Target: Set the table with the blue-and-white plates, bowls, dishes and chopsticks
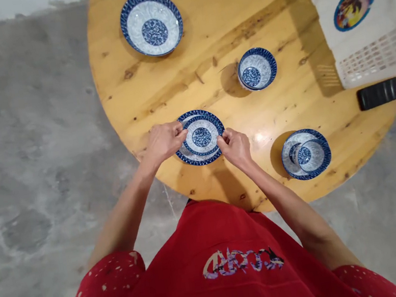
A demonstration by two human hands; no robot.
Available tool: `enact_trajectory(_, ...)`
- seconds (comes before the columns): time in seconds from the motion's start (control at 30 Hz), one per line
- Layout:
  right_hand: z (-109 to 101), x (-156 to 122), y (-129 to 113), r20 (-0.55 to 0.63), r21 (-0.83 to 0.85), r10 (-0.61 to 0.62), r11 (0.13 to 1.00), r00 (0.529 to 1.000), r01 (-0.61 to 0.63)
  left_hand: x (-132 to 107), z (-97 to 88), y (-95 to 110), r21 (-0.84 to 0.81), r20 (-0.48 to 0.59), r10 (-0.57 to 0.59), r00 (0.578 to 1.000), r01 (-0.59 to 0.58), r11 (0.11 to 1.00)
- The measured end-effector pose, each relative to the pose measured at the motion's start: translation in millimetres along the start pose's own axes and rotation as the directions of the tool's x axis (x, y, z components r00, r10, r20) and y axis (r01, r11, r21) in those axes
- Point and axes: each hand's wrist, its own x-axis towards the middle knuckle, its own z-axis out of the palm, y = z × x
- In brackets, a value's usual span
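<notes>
Small blue-and-white round ceramic plate (202, 137): over a larger matching plate (200, 161), contact unclear, near-left on the yellow wooden surface (201, 44).
Left hand (167, 140): fingers pinched closed on its left rim.
Right hand (235, 147): fingers pinched on the opposite rim, likely for balance.

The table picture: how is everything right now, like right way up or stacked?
Left hand, pinching small plate
Right hand, pinching its other side
Small plate, face up over large plate; resting or lifted, unclear
Large plate, face up
Big bowl, upright
Middle bowl, upright
Right bowl, upright, smaller bowl inside
White basket, partly out of view
Black case, lying flat
</notes>
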Motion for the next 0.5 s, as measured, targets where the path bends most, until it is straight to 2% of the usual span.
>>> enact_trajectory(0.17,13.9,-0.2,-1.1,-0.008,-0.041,-0.002,0.999,1.000,0.001,-3.5,8.1,-13.9,0.054,-0.006,-0.016,1.000,0.017,0.998)
enact_trajectory(0.5,14.2,-4.6,-7.1,-0.040,-0.124,0.023,0.992,0.999,-0.027,0.7,6.3,-18.0,0.053,0.037,-0.004,0.999,0.002,0.999)
